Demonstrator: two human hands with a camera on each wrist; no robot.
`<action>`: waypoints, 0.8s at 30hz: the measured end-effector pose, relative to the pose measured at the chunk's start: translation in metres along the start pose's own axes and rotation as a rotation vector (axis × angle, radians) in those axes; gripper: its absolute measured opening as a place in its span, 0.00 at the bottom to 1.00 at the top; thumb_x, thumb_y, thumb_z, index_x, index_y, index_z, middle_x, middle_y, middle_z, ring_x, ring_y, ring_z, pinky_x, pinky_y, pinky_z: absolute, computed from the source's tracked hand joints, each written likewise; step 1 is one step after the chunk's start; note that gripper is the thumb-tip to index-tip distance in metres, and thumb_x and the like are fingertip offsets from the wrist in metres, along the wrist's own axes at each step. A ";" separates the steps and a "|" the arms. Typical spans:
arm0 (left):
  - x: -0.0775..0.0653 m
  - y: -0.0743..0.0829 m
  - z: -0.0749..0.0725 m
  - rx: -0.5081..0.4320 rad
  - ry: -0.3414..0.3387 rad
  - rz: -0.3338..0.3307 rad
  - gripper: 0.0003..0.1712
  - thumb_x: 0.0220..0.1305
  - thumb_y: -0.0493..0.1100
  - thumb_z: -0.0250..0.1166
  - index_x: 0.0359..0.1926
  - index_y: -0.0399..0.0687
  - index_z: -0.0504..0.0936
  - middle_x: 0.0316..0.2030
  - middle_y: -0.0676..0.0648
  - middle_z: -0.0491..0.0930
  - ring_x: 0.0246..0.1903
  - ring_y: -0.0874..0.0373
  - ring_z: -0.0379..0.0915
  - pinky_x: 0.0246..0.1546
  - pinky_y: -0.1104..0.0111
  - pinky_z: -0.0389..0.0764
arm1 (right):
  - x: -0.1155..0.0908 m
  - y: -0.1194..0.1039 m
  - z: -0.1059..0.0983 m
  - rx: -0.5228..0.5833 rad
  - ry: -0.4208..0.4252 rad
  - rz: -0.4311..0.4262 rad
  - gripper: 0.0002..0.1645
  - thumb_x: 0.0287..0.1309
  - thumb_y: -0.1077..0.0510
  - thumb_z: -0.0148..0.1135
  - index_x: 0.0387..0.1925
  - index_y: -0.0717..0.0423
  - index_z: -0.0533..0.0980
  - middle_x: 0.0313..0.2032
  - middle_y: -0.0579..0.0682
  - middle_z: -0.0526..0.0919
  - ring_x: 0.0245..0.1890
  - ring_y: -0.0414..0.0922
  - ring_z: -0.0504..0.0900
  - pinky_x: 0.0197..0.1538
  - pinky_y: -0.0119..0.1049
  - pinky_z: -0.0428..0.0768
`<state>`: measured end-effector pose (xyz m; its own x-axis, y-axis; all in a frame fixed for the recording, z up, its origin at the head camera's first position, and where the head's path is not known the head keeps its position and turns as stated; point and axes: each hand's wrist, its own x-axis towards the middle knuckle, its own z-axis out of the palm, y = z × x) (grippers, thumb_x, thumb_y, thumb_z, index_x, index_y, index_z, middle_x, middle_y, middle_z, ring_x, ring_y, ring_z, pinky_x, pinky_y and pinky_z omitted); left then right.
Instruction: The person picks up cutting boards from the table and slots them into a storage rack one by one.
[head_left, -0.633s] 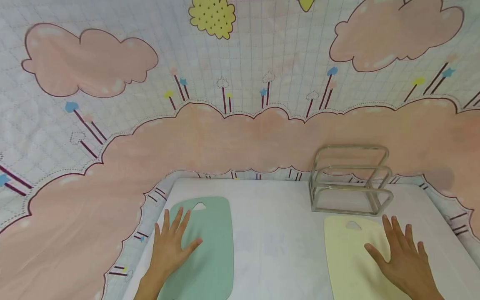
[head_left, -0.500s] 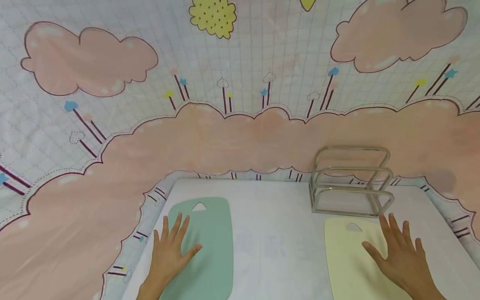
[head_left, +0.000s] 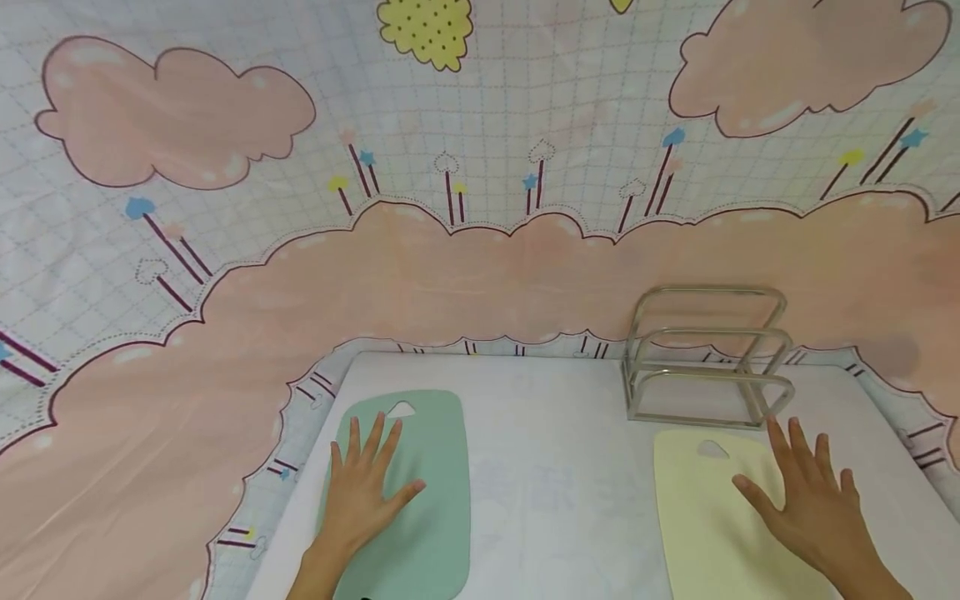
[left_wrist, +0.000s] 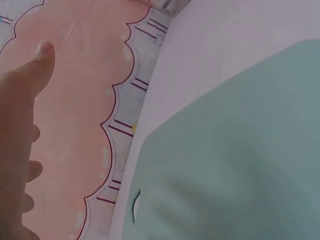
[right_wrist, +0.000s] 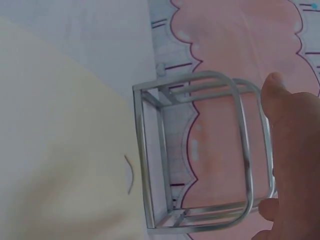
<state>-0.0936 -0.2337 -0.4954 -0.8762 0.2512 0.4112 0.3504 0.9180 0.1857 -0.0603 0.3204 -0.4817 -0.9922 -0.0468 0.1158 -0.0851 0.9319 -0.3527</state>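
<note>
Left hand (head_left: 356,504) above green board (head_left: 438,500), well left of rack (head_left: 705,375); right hand (head_left: 813,512) above yellow board (head_left: 705,525), just in front of rack; all fingers spread; boards likely grip best by edges

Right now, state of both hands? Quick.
Left hand: open, fingers spread over the green board, holding nothing.
Right hand: open, fingers spread over the yellow board, holding nothing.
</note>
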 end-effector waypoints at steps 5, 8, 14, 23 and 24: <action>0.005 0.009 0.005 -0.035 -0.009 0.012 0.52 0.58 0.79 0.45 0.73 0.51 0.58 0.69 0.36 0.57 0.67 0.29 0.42 0.56 0.29 0.48 | 0.001 0.002 -0.007 0.022 0.009 0.002 0.54 0.66 0.40 0.52 0.75 0.50 0.30 0.72 0.66 0.29 0.66 0.71 0.25 0.55 0.74 0.26; 0.006 0.013 0.007 -0.050 -0.017 0.014 0.52 0.58 0.79 0.43 0.72 0.49 0.60 0.68 0.35 0.58 0.68 0.30 0.42 0.57 0.30 0.47 | -0.002 0.005 -0.009 0.034 0.006 0.015 0.53 0.66 0.41 0.52 0.75 0.51 0.30 0.71 0.67 0.29 0.65 0.72 0.26 0.55 0.75 0.27; 0.005 0.017 0.010 -0.071 -0.035 0.020 0.53 0.59 0.79 0.44 0.71 0.45 0.62 0.68 0.33 0.58 0.66 0.25 0.43 0.60 0.34 0.49 | -0.004 0.009 -0.008 0.073 -0.004 0.037 0.52 0.68 0.42 0.50 0.74 0.51 0.28 0.70 0.67 0.26 0.65 0.72 0.23 0.53 0.76 0.27; 0.015 0.030 0.015 -0.138 -0.039 0.015 0.54 0.59 0.79 0.41 0.72 0.46 0.60 0.70 0.35 0.54 0.66 0.26 0.41 0.62 0.38 0.51 | 0.002 0.009 -0.006 0.106 -0.002 0.056 0.51 0.68 0.43 0.49 0.74 0.54 0.29 0.70 0.71 0.28 0.64 0.74 0.24 0.53 0.77 0.31; 0.016 0.033 0.016 -0.151 -0.038 0.014 0.54 0.59 0.79 0.40 0.72 0.46 0.60 0.70 0.35 0.54 0.66 0.27 0.41 0.62 0.39 0.51 | 0.003 0.009 -0.006 0.118 0.000 0.058 0.51 0.68 0.43 0.49 0.74 0.54 0.29 0.70 0.71 0.29 0.63 0.75 0.25 0.53 0.78 0.31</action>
<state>-0.1015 -0.1950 -0.4967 -0.8818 0.2783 0.3808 0.4062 0.8585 0.3130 -0.0633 0.3307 -0.4788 -0.9957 0.0062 0.0922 -0.0376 0.8842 -0.4655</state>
